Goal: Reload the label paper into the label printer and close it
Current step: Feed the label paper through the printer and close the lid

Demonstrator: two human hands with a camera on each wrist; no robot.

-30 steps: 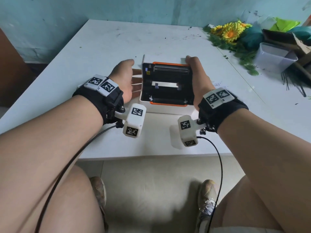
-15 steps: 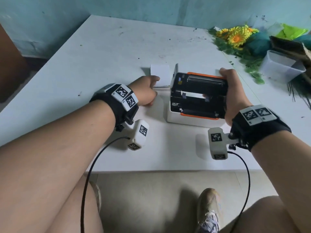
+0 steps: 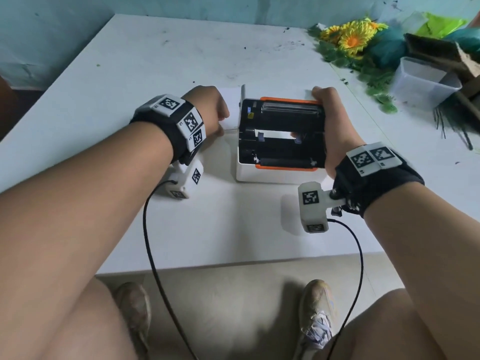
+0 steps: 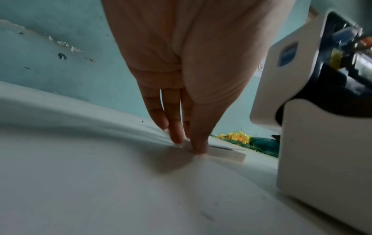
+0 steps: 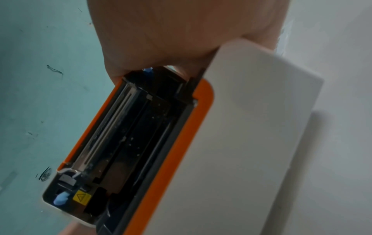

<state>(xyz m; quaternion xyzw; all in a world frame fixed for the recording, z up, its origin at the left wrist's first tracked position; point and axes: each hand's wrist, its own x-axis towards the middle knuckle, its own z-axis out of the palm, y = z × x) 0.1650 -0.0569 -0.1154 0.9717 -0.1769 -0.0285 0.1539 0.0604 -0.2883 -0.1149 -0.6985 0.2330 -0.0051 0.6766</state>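
Observation:
A white label printer point(image 3: 280, 175) with orange trim stands open on the white table point(image 3: 155, 61), its black inside showing. My right hand point(image 3: 335, 126) grips the printer's right side, fingers curled over the far edge and thumb inside the opening. The right wrist view shows that hand point(image 5: 181, 39) at the top of the open printer point(image 5: 251, 143). A flat white stack of label paper point(image 3: 231, 100) lies on the table just left of the printer. My left hand point(image 3: 207, 110) is over its near edge. In the left wrist view the left hand point(image 4: 189, 144) points down and touches the label paper point(image 4: 227, 153) beside the printer point(image 4: 314, 151).
Artificial yellow flowers point(image 3: 350, 37), a clear plastic tub point(image 3: 423, 81) and cardboard point(image 3: 441, 48) crowd the table's back right. A teal wall point(image 3: 52, 35) runs behind. The table's front edge point(image 3: 233, 263) is near my knees.
My left hand left the printer's left side and went to the label paper stack, fingertips down on it. My right hand kept its hold on the printer.

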